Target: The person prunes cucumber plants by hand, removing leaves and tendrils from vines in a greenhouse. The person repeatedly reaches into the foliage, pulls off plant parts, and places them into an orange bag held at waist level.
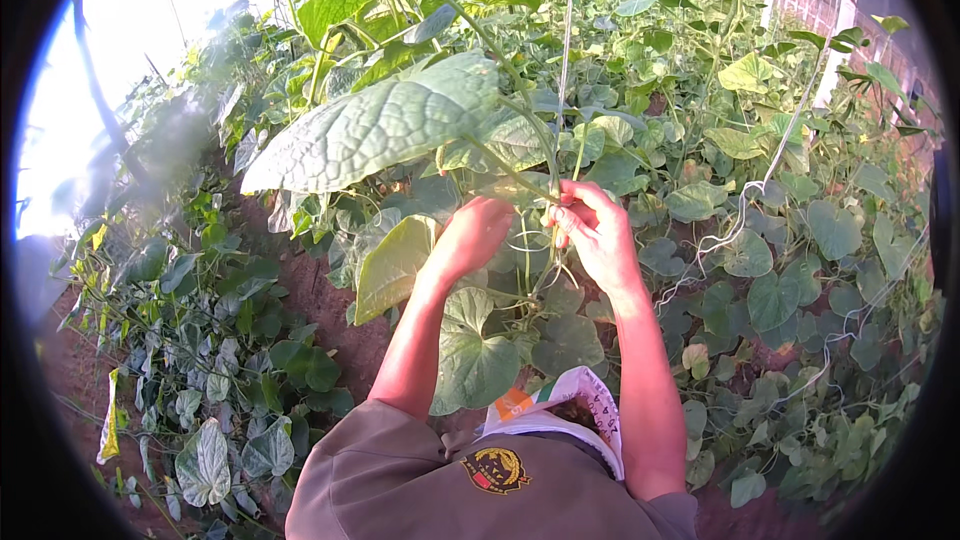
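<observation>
In the head view, the thumb and fingers of my right hand (596, 229) pinch a green vine stem (551, 154) where it meets a vertical string (564, 67). My left hand (480, 229) is just left of the stem, its fingers curled and partly hidden behind a leaf; whether it grips anything cannot be made out. A thin pale loop (529, 246) hangs between the two hands. Over my left hand spreads a large, wrinkled green leaf (375, 127). Below it hangs a yellowish leaf (394, 266), close to my left wrist.
An open white bag (555, 397) with printing sits against my front, dark material inside. Dense vines (772, 300) fill the right side, crossed by a slack white string (742, 221). Bare soil (315, 307) shows at left. A pale post (836, 30) stands at upper right.
</observation>
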`<state>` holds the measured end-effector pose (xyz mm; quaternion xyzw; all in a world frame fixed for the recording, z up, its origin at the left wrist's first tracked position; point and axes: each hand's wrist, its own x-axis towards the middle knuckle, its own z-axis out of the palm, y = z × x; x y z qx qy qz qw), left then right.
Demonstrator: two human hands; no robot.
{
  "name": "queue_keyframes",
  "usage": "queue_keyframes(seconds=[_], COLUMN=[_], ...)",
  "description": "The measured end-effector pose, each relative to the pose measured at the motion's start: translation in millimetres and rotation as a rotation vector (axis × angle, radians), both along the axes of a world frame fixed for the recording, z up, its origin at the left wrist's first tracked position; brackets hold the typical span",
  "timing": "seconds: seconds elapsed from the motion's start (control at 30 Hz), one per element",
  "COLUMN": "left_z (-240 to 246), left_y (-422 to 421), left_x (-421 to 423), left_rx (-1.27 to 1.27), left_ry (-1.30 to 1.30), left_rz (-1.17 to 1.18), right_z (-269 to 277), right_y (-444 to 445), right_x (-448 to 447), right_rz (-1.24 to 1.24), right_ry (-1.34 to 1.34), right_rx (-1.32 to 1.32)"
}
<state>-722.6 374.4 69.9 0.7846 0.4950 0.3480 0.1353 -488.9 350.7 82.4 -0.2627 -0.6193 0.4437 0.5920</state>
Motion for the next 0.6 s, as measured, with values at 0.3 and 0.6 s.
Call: queue_keyframes(seconds=[0.3, 0.6], left_z=[99, 75], left_y=[5, 103], left_x=[-103, -86], left_rx=[-0.119, -0.204], left_ry=[-1.209, -0.961], left_rz=[-0.383, -0.033], right_z=[-31, -61], right_y=[8, 4], right_x=[15, 35], right_rz=[-0.078, -0.083], right_ry=[0.010, 0.211], right_rx=[0.054, -0.111])
